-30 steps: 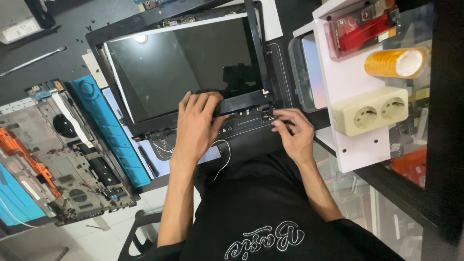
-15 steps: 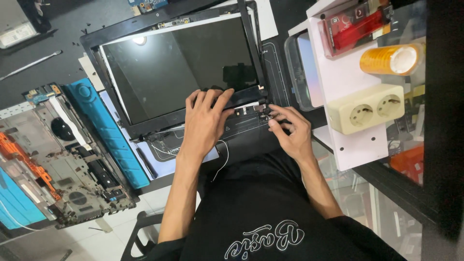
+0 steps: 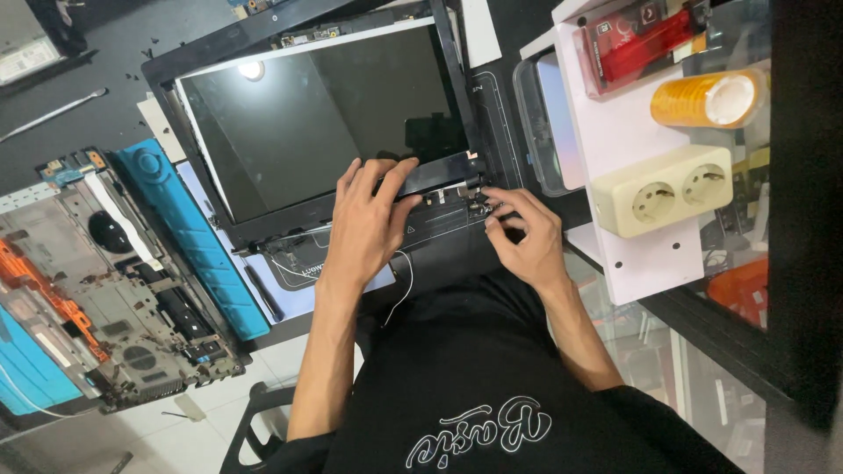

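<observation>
left hand (image 3: 369, 224) flat, fingers spread on screen (image 3: 325, 118) bezel at centre frame; right hand (image 3: 522, 237) curled, pinching at hinge (image 3: 470, 189) (grip unclear), apart.

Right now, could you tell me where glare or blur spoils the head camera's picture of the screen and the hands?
In the head view, a lamp's bright glare spot sits near the upper left corner of the dark laptop screen; the rest of the panel shows only dim reflections. The left hand and right hand are evenly lit and fairly sharp. The glass at the lower right looks hazy with reflections.
</observation>
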